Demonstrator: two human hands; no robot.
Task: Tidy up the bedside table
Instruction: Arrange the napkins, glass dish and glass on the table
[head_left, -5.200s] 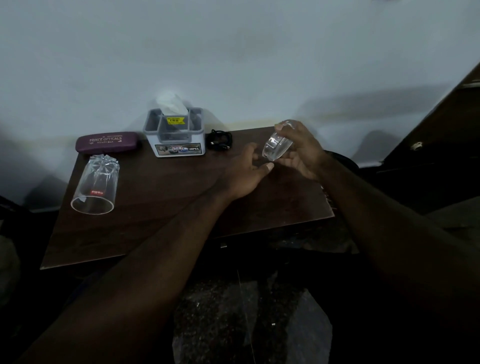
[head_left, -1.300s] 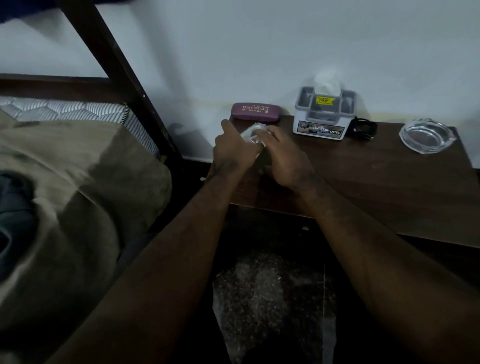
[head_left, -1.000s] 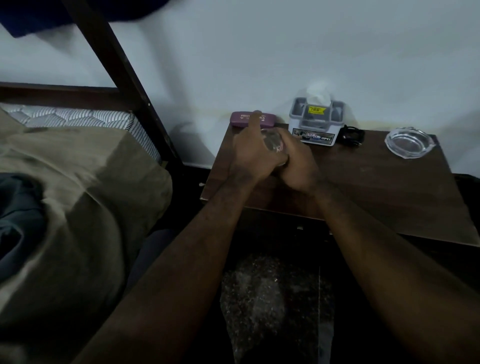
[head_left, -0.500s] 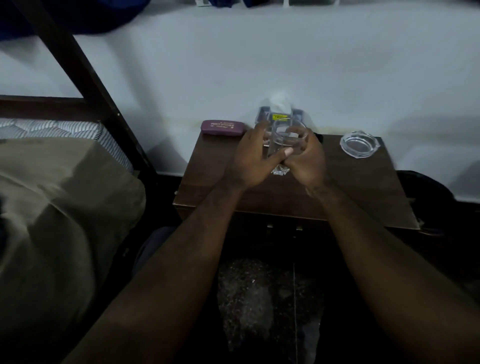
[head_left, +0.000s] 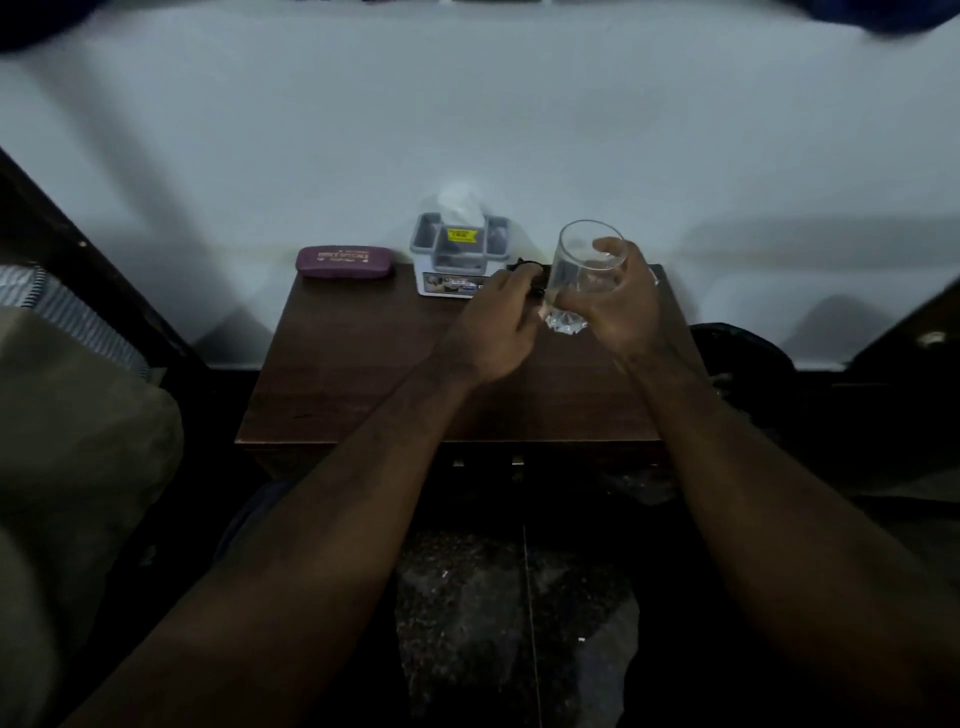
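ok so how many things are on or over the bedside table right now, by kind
drinking glass: 1, held by the right hand
purple glasses case: 1
tissue organizer: 1
small black item: 1, partly behind the left hand
Total: 4 in plain sight

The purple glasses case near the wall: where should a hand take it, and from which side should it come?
Take the purple glasses case at its middle, across the narrow width, coming from above. It lies flat with its long side along the wall, so a thumb in front and fingers behind should span it.
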